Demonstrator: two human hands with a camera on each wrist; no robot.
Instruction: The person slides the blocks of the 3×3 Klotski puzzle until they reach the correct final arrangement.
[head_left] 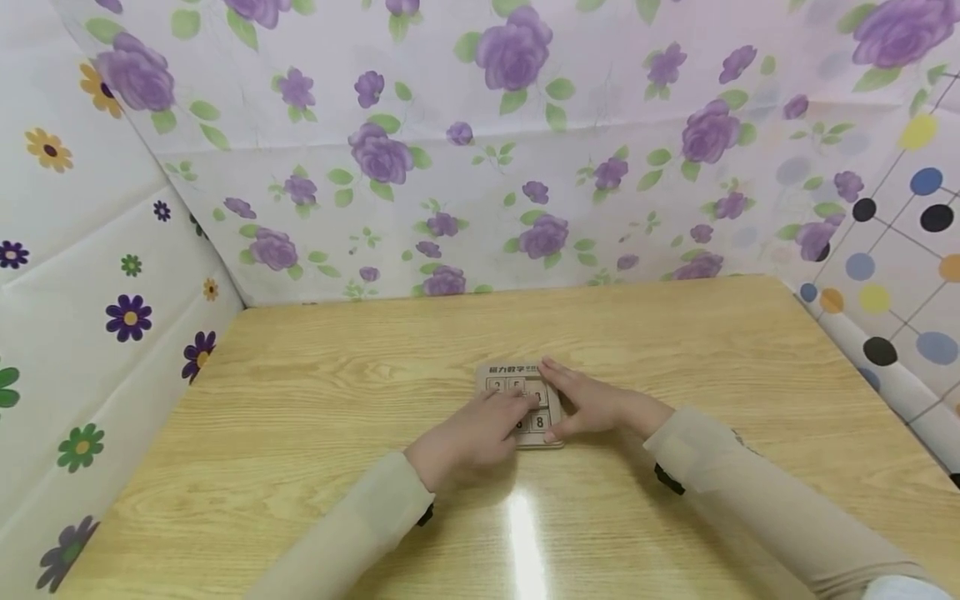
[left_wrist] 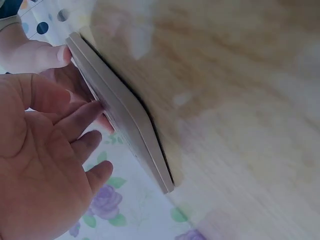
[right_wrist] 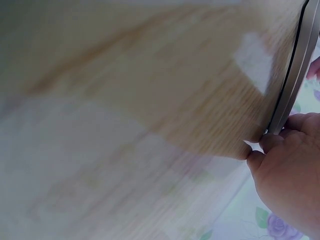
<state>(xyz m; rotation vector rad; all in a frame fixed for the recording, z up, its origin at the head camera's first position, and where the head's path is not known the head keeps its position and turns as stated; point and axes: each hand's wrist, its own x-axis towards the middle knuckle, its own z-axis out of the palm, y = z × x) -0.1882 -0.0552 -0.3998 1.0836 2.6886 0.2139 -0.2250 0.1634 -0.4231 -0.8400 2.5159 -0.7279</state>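
A wooden number slide puzzle (head_left: 506, 369) lies flat on the table, with square numbered tiles in its frame. My left hand (head_left: 480, 429) reaches over it from the left and covers several tiles, its fingertips touching the tiles near the right side. A tile marked 8 (head_left: 540, 422) shows just below those fingers. My right hand (head_left: 600, 404) holds the puzzle's right side, thumb at the near corner and fingers towards the far corner. In the left wrist view, the left fingers (left_wrist: 82, 120) are loosely extended against the board. In the right wrist view, bent fingers (right_wrist: 272, 142) meet the board's edge.
The wooden table (head_left: 337, 367) reaches back to a cloth with purple flowers (head_left: 543, 237). A daisy-print cloth (head_left: 131, 317) hangs on the left, and a dotted one (head_left: 873, 296) on the right. Light glares off the table (head_left: 525, 533) in front of the puzzle.
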